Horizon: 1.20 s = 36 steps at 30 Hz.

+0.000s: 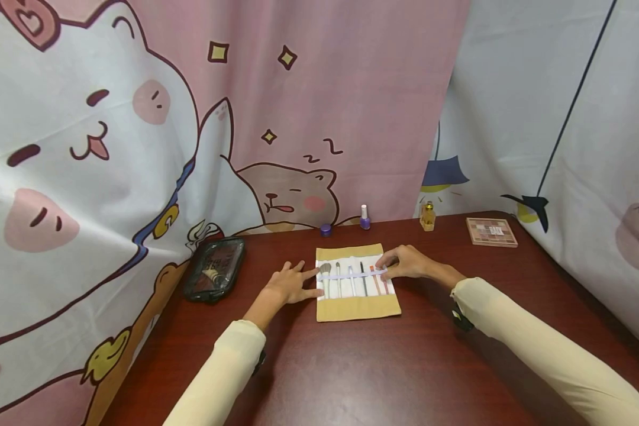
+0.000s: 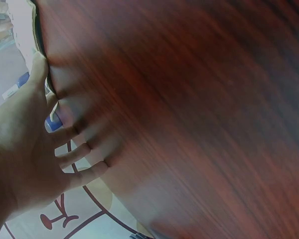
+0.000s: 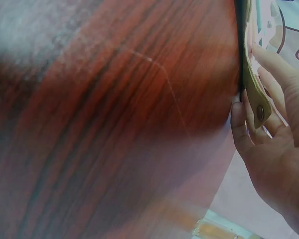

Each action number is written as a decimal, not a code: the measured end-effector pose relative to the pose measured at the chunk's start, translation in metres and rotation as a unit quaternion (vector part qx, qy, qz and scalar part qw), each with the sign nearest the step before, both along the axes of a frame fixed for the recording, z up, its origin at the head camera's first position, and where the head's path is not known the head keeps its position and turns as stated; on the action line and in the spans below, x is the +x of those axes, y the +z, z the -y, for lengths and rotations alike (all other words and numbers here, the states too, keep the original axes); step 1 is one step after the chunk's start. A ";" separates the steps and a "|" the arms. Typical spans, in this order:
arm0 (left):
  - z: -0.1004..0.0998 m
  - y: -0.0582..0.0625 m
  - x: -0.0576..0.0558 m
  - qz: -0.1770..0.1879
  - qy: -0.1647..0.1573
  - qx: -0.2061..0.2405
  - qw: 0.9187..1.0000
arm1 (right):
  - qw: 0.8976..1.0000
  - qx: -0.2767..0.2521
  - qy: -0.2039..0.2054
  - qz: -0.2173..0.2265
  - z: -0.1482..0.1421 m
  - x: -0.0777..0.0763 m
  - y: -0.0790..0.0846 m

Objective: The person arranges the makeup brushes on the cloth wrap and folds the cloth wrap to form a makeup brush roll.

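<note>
A makeup brush roll (image 1: pixel 357 309), mustard along its top and bottom with a white middle, lies unrolled on the dark red table. Several makeup brushes (image 1: pixel 338 279) stand side by side under its pale lilac band (image 1: pixel 346 276). My left hand (image 1: pixel 286 285) rests at the roll's left edge, fingers spread, thumb and index finger touching that edge. At the opposite edge, my right hand (image 1: pixel 411 262) pinches the roll between thumb and fingers. A tan flap with a metal snap (image 3: pixel 259 112) sticks out among the right fingers in the right wrist view.
On the left lies a black-edged clear pouch (image 1: pixel 215 270) with something inside. Along the back stand a small purple jar (image 1: pixel 326 230), a purple nail polish bottle (image 1: pixel 364 220) and a yellow perfume bottle (image 1: pixel 428 219). An eyeshadow palette (image 1: pixel 479 236) lies at the back right. Printed curtains (image 1: pixel 383 118) surround the table.
</note>
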State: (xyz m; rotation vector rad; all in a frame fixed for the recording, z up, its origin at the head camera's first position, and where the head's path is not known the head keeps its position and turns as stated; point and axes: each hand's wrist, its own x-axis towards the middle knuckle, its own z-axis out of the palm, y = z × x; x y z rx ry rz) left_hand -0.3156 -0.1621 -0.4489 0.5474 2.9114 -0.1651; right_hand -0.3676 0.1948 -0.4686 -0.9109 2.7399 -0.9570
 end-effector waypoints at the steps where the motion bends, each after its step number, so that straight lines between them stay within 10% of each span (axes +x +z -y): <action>1: 0.000 0.000 0.000 -0.001 0.000 0.000 1.000 | 1.000 -0.001 -0.001 0.001 0.000 0.000 0.000; 11: 0.000 0.003 -0.001 -0.007 0.002 0.006 1.000 | 0.999 -0.028 0.000 -0.028 0.005 0.009 0.010; 24: -0.008 -0.003 0.006 -0.024 0.019 0.033 0.999 | 0.987 0.022 0.063 -0.147 0.022 0.062 0.022; 36: -0.010 -0.001 0.025 -0.031 0.018 0.060 0.998 | 0.970 0.092 0.122 -0.187 0.009 0.077 0.008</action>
